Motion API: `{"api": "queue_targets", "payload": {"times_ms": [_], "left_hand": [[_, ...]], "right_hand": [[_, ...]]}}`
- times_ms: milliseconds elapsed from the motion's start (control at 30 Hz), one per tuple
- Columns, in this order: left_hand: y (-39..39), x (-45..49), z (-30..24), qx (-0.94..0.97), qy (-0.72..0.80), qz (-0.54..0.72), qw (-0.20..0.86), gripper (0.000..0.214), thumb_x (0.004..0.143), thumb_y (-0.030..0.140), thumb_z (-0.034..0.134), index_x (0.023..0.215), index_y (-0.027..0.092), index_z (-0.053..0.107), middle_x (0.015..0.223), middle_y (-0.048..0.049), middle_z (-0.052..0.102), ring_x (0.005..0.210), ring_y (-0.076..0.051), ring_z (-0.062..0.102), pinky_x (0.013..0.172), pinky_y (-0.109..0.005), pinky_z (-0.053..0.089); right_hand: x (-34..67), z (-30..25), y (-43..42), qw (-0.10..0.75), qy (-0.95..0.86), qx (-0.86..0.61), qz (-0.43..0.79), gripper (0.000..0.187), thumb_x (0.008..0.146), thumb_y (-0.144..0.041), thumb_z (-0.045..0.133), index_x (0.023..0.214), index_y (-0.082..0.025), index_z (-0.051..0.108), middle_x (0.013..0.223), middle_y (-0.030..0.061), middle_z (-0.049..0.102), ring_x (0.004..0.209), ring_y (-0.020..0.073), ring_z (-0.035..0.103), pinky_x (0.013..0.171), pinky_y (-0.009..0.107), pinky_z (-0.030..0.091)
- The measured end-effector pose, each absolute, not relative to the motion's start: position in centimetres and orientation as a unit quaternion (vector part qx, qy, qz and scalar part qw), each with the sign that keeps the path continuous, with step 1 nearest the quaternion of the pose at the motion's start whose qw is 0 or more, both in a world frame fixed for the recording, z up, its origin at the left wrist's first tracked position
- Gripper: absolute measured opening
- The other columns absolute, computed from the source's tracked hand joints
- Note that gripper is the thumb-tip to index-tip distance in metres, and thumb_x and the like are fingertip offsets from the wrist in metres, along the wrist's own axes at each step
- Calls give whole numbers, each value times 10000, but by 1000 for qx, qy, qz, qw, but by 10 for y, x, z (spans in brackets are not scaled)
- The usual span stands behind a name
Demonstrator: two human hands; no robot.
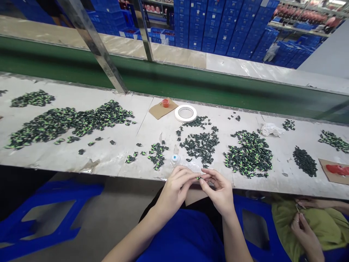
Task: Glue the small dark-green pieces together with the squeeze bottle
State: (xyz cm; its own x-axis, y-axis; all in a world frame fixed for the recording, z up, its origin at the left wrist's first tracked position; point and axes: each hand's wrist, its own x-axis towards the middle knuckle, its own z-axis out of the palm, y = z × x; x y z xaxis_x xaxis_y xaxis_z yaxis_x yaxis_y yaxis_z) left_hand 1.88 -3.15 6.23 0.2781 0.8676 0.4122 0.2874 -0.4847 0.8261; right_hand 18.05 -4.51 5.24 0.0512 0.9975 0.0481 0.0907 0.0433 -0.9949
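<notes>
Green-and-black small piece (200, 178) pinched two-sided for steadiness, with the fingers of left hand (174, 190) and right hand (219, 191) closed on it. Holds it by the surface (109, 160) edge, likely to reach the piles (201, 145).

The one camera rides on the seated person's head, facing forward and down, so near that the left hand (174, 189) and right hand (218, 191) sit low in frame before the long pale plastic-covered counter (49, 156), green conveyor belt (191, 83) beyond.
</notes>
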Motion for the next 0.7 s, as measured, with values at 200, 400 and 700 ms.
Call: {"api": "queue_targets", "payload": {"times_ms": [200,400,700], "left_hand": [[-26,15,62,752,368,437,328,258,908,88,509,1024,222,697,832,-53,706,838,-190,580,702,-300,535],[-25,14,62,753,371,444,312,232,897,87,527,997,204,701,809,-59,705,816,-191,588,677,-301,544],[-32,13,63,748,411,456,250,222,890,83,522,938,197,706,744,-49,699,763,-185,583,645,-297,535]], "right_hand": [[184,56,-46,478,-480,-535,504,317,711,-291,747,1005,-183,698,722,19,701,654,150,679,666,286,590],[180,59,-44,477,-450,-543,524,330,666,-277,768,976,-183,703,669,2,681,625,136,656,637,268,569],[172,53,-39,484,-418,-535,552,355,608,-305,814,921,-178,704,633,-1,689,590,128,648,588,244,557]]}}
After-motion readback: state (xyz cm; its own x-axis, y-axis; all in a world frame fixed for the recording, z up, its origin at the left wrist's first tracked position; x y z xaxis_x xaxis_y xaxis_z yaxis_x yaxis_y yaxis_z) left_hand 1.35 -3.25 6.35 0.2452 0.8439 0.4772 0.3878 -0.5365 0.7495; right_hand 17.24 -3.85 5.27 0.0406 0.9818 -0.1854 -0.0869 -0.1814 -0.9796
